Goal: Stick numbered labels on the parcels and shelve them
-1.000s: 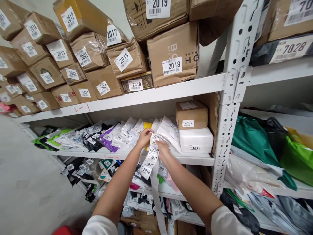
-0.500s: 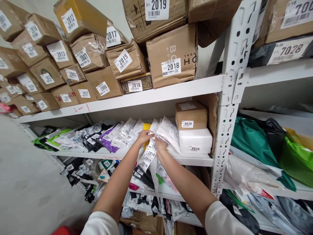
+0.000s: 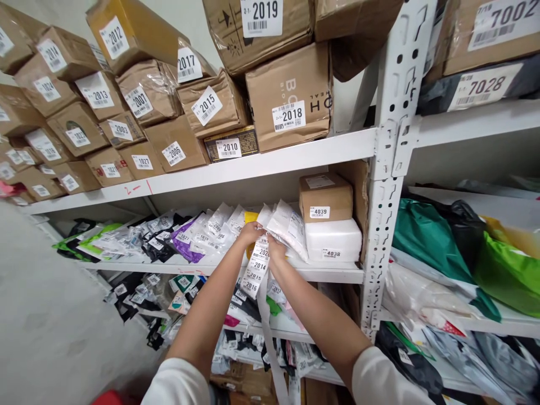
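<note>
A strip of printed number labels (image 3: 258, 269) hangs from my two hands, with numbers such as 2014, 2015 and 2016 on it. My left hand (image 3: 251, 232) pinches the strip near its upper end. Close beside it, my right hand (image 3: 275, 248) has its fingers closed on the strip's other edge. Behind the hands stand a yellow parcel (image 3: 250, 217), partly covered, and a white plastic mailer bag (image 3: 288, 228). A long pale backing strip (image 3: 266, 326) trails down from the labels past the lower shelf.
Labelled cardboard boxes (image 3: 291, 95) fill the upper shelf. On the middle shelf, a brown box (image 3: 325, 197) sits on a white foam box (image 3: 333, 241), right of the hands. A white perforated post (image 3: 382, 169) divides this rack from green bags (image 3: 434, 236).
The view has shifted slightly, so the shelves appear a little further left. Both hands keep hold of the label strip in nearly the same place.
</note>
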### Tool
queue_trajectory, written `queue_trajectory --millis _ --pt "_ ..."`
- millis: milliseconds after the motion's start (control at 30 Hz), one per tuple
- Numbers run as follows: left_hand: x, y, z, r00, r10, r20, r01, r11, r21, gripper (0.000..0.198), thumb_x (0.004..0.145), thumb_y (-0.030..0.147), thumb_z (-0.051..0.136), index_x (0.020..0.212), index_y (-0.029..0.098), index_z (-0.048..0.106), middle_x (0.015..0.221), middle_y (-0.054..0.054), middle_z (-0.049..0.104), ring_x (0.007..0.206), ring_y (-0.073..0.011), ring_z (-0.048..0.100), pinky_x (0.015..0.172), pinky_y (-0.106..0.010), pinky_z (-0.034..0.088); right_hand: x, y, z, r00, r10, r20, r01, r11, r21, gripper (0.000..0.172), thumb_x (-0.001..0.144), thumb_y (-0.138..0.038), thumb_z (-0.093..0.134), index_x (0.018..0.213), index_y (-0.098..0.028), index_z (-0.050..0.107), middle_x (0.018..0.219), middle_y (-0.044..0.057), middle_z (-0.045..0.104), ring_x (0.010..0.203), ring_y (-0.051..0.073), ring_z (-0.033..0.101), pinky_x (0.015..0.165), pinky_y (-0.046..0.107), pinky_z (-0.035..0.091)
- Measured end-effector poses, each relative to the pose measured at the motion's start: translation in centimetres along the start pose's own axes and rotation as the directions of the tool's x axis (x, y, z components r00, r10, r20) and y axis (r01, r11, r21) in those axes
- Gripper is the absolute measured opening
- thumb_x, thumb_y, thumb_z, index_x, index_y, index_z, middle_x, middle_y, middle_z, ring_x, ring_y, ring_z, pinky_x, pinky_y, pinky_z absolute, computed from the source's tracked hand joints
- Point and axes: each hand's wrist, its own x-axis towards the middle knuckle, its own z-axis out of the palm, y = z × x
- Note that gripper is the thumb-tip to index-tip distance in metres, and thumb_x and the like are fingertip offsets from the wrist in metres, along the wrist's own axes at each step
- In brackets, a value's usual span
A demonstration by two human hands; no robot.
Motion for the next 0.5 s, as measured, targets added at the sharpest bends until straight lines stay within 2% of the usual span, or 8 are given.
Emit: queue_trajectory --millis 200,367,500 --pt "-0.7 1.2 0.2 0.997 0.032 -0.065 -0.024 0.993 0.114 0.008 0.076 0.021 0.062 0.083 0.021 0.059 0.078 -0.001 0.067 0.072 -0.0181 0.060 0.069 -0.026 0.042 -2.2 -1.1 -0.7 0.989 0.137 0.056 -0.142 0.985 0.096 0.024 0.063 -0.026 0.080 0.070 -0.017 0.059 0.060 0.004 0.067 0.058 0.022 0.065 0.051 0.029 0.051" --pt "-1.2 1.8 0.6 0.990 0.128 -0.056 -0.116 0.977 0.182 0.012 0.076 0.014 0.059 0.085 0.022 0.056 0.081 0.001 0.065 0.073 -0.0171 0.058 0.070 -0.025 0.041 -4.0 -1.3 -1.9 0.980 0.201 0.008 -0.200 0.969 0.143 0.021 0.071 -0.032 0.074 0.072 -0.016 0.062 0.066 0.007 0.070 0.057 0.022 0.066 0.051 0.031 0.050" --pt "-1.5 1.4 1.3 0.977 0.207 -0.043 -0.192 0.954 0.230 0.013 0.079 0.014 0.056 0.088 0.024 0.057 0.078 0.001 0.063 0.076 -0.0182 0.058 0.072 -0.026 0.041 -6.5 -1.4 -4.1 0.976 0.204 0.075 -0.213 0.964 0.159 0.023 0.068 -0.034 0.075 0.079 -0.016 0.067 0.067 0.006 0.071 0.057 0.021 0.065 0.049 0.028 0.048"
